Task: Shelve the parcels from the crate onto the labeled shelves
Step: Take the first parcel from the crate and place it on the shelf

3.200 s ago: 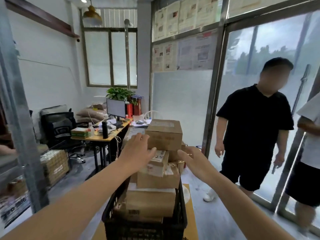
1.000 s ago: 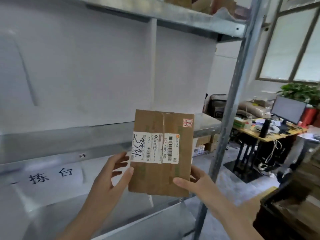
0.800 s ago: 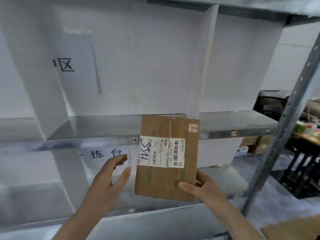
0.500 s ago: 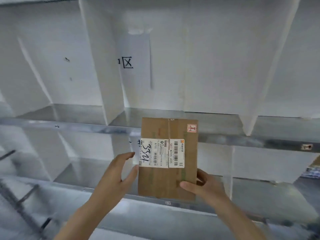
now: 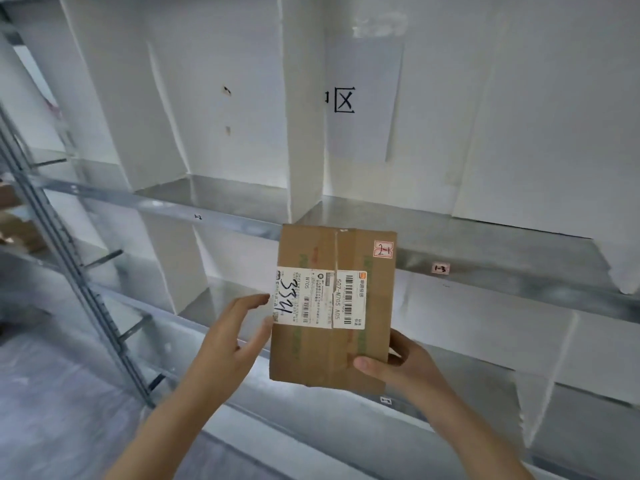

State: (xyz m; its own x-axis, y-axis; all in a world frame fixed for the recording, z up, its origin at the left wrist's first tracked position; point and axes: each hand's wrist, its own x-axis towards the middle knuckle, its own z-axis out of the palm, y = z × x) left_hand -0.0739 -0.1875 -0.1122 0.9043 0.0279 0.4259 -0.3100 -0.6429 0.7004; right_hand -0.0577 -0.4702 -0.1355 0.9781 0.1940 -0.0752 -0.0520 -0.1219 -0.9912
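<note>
Parcel [image 5: 332,306] upright in front of shelf edge [image 5: 502,271], off the metal: brown cardboard, taped centre seam, white shipping label [image 5: 320,299] with barcodes and handwritten digits, red-bordered sticker [image 5: 383,249] at top right corner. Your right hand [image 5: 405,365] grips lower right corner, thumb on front, fingers behind. Your left hand [image 5: 232,341] flat, fingers straight, thumb touching left edge. Beyond: white divider [image 5: 304,116], paper sign [image 5: 363,98].

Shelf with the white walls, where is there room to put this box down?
Bare metal shows on the upper shelf both sides of the white divider: the bay left of it, and the wider one above the 1-3 tag. Brown boxes crowd the far left, past the post.
</note>
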